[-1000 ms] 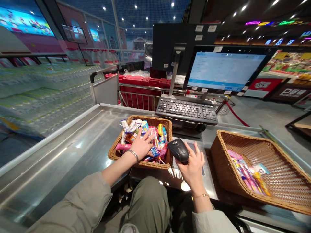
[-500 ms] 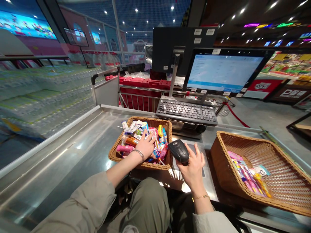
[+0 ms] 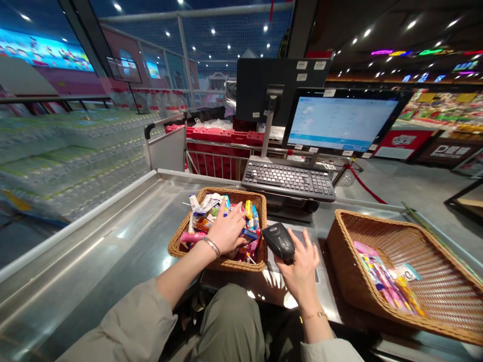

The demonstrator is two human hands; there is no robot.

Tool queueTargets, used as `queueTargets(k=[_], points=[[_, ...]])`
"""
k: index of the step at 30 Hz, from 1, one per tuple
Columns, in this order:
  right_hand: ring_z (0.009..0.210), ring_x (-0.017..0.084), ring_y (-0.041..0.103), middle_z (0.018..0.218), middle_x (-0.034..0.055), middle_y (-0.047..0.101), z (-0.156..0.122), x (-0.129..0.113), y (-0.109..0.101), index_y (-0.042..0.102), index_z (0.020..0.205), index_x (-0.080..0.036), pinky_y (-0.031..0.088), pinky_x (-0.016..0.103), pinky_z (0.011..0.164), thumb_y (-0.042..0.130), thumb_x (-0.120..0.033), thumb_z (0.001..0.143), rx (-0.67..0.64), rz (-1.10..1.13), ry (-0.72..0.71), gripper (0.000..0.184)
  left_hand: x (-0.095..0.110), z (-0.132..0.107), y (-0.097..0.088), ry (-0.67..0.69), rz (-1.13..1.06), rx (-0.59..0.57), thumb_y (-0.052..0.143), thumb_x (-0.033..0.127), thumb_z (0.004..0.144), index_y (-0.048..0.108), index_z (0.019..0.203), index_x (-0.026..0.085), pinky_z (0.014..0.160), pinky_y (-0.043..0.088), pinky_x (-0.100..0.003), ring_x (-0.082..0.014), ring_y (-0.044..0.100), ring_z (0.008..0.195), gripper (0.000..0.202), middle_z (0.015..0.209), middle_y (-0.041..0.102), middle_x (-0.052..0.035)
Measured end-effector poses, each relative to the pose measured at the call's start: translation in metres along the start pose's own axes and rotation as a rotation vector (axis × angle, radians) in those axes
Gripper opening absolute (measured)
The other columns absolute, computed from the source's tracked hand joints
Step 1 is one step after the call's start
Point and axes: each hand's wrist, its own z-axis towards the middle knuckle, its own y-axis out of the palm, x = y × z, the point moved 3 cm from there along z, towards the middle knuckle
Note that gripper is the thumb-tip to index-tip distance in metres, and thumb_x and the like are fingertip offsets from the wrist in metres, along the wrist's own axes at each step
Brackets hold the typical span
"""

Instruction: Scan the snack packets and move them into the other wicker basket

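Note:
A wicker basket point(image 3: 177, 245) full of several small colourful snack packets point(image 3: 211, 205) stands on the steel counter in front of me. My left hand point(image 3: 227, 230) reaches into it, fingers curled down over the packets; what they grip is hidden. My right hand point(image 3: 301, 267) holds a black handheld barcode scanner point(image 3: 278, 241) just right of that basket. A second, larger wicker basket point(image 3: 433, 261) at the right holds a few packets point(image 3: 381, 279) along its lower side.
A keyboard point(image 3: 289, 177) and a lit checkout screen point(image 3: 341, 122) stand behind the baskets. The steel counter point(image 3: 113, 236) runs off to the left. Red shopping trolleys point(image 3: 219, 146) and stacked bottled water point(image 3: 64, 156) lie beyond the counter.
My left hand has moved rightward across the packets in the basket and its fingers have curled down. The right hand with the scanner has barely shifted.

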Motion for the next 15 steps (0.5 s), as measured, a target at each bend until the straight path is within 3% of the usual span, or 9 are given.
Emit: queueTargets(k=[3,7,11,15], points=[[0.143,0.035,0.032,0.134,0.0059,0.061,0.000,0.000,0.000,0.068,0.089,-0.022,0.023,0.066,0.110,0.061,-0.028,0.076,0.014,-0.008,-0.007,0.016,-0.004,0.007,-0.009,-0.028,-0.016,0.097,0.073,0.036,0.080,0.064,0.103,0.020,0.115,-0.009,-0.070,-0.0340,0.032,0.144,0.030,0.142,0.055,-0.0099],[0.143,0.035,0.032,0.134,0.0063,0.062,-0.001,0.002,0.000,0.068,0.091,-0.022,0.023,0.065,0.110,0.061,-0.029,0.077,0.031,-0.013,-0.014,0.017,-0.012,0.012,-0.001,-0.055,-0.016,0.174,0.074,0.023,0.077,0.064,0.097,0.022,0.113,-0.008,-0.075,-0.0346,0.032,0.144,0.022,0.144,0.054,-0.0075],[0.143,0.034,0.031,0.134,0.0060,0.061,-0.002,0.005,0.000,0.068,0.094,-0.023,0.023,0.066,0.110,0.061,-0.030,0.077,0.027,-0.012,-0.005,0.020,-0.019,0.009,0.010,-0.074,-0.020,0.166,0.074,0.024,0.077,0.065,0.099,0.023,0.112,-0.006,-0.076,-0.0346,0.035,0.142,0.024,0.140,0.058,-0.0073],[0.143,0.034,0.031,0.134,0.0061,0.061,-0.002,0.006,0.000,0.068,0.088,-0.022,0.023,0.066,0.111,0.061,-0.030,0.077,0.036,-0.014,-0.018,0.015,-0.024,0.003,0.009,-0.096,0.018,0.126,0.073,0.030,0.078,0.065,0.103,0.022,0.114,-0.003,-0.075,-0.0346,0.036,0.142,0.029,0.139,0.058,-0.0097]])
